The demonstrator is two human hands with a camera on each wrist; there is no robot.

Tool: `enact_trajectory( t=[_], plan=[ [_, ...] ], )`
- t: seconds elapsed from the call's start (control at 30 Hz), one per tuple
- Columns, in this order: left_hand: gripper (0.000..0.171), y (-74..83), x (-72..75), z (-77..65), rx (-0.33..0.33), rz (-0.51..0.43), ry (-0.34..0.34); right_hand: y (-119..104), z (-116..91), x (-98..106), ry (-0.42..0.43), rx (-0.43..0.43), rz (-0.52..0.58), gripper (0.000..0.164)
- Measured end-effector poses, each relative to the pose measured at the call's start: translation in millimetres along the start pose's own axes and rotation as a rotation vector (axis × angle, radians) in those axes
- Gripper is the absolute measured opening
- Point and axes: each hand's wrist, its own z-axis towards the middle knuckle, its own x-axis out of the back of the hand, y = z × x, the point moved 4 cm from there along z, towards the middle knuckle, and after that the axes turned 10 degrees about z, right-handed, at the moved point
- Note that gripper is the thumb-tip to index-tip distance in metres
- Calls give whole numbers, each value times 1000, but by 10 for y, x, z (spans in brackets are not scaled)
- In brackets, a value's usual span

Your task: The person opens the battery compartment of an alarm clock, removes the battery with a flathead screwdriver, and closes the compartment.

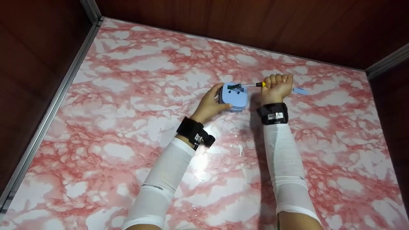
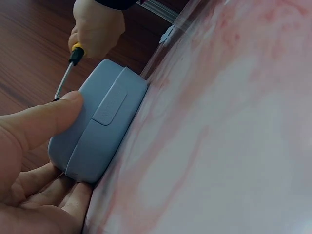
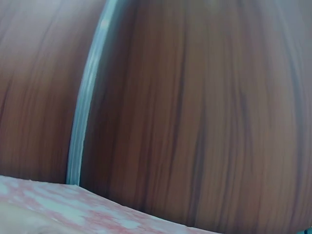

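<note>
My left hand grips a light blue rounded box on the tabletop, thumb on one side and fingers on the other. The box has an opened slot in its top, with a small dark cylindrical piece tilted up in it. My right hand is curled round a screwdriver with a yellow and black handle. Its metal shaft points left and its tip meets the dark piece. In the left wrist view, the box shows a raised panel on its side, and the screwdriver tip is partly hidden behind my thumb.
A small light blue cover lies on the table just right of my right hand. The red-and-white marbled tabletop is bounded by dark wooden walls with metal edging. The right wrist view shows mostly the wooden wall.
</note>
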Motion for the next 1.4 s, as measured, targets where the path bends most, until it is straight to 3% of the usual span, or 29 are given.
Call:
enact_trajectory(
  t=[0.47,0.67,0.97,1.2,1.4],
  plan=[
    [90,-21,-10,5,10,-73,1,-115,54,101,10,65,-90,59],
    [89,-27,-10,12,10,-56,-2,-119,50,127,1,75,-107,59],
    [87,-18,-2,4,18,-12,-9,-128,24,116,-38,62,-96,59],
    [88,-30,-10,3,17,-43,-10,-148,17,112,-22,51,-89,59],
    [87,-20,-8,-7,10,-55,-16,-157,-15,92,-57,45,-92,57]
  ],
)
